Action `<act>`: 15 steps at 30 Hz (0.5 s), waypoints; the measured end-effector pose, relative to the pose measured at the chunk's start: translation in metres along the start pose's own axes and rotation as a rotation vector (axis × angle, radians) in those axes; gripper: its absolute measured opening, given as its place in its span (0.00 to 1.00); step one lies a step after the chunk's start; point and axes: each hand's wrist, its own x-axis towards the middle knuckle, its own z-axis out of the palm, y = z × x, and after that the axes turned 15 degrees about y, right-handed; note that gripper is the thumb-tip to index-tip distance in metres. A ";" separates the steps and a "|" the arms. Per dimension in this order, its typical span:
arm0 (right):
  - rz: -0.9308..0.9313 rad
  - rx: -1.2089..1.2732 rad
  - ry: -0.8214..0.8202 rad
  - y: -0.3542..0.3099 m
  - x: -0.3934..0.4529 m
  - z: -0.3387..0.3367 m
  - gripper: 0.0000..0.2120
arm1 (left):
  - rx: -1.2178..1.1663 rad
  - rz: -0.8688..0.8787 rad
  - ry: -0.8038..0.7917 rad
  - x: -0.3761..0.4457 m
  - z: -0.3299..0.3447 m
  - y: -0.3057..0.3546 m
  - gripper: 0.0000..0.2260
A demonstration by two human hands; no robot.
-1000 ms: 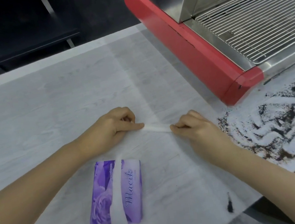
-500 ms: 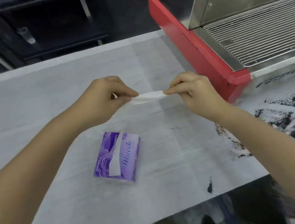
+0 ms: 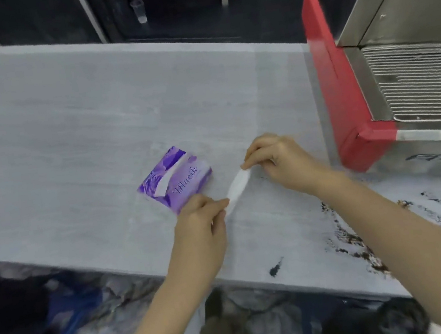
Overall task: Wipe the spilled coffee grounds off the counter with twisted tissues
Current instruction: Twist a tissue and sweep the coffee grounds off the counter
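We are holding a white tissue (image 3: 237, 185) stretched between both hands above the pale grey tabletop (image 3: 68, 137). Our left hand (image 3: 202, 226) is pinching the nearer, lower end of the tissue between thumb and fingers, with the rest of the fingers curled in. Our right hand (image 3: 278, 161) is pinching the farther, upper end in the same closed way. The tissue is running diagonally between the two pinches, narrow at each end and wider in the middle, so it is looking rolled or twisted into a slim strip; the blur is keeping us from telling how tightly.

Just beside our left hand, a purple tissue pack (image 3: 176, 180) is lying flat on the tabletop, its white opening strip facing up, and the nearest corner is sitting right by our knuckles.

The spilled coffee grounds (image 3: 348, 236) are spreading in dark smears over the right part of the tabletop, partly under our right forearm, and a small separate dark mark (image 3: 276, 268) is lying near the front edge. Both hands and the tissue are staying apart from the grounds.

A red-edged steel machine (image 3: 347, 109) with a wire grate (image 3: 423, 87) is standing at the right, behind the spill.
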 end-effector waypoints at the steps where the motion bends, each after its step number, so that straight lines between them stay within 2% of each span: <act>1: -0.006 -0.012 -0.012 0.004 0.001 0.004 0.16 | 0.010 -0.018 0.032 -0.001 0.005 -0.004 0.11; 5: -0.027 -0.030 0.013 0.014 0.020 0.022 0.17 | 0.038 -0.052 0.144 0.013 0.012 -0.016 0.11; 10: -0.056 -0.027 0.078 0.018 0.058 0.044 0.15 | 0.079 -0.042 0.206 0.043 0.014 -0.032 0.15; 15: -0.031 -0.040 0.037 0.028 0.088 0.056 0.14 | 0.117 -0.012 0.238 0.068 0.026 -0.042 0.15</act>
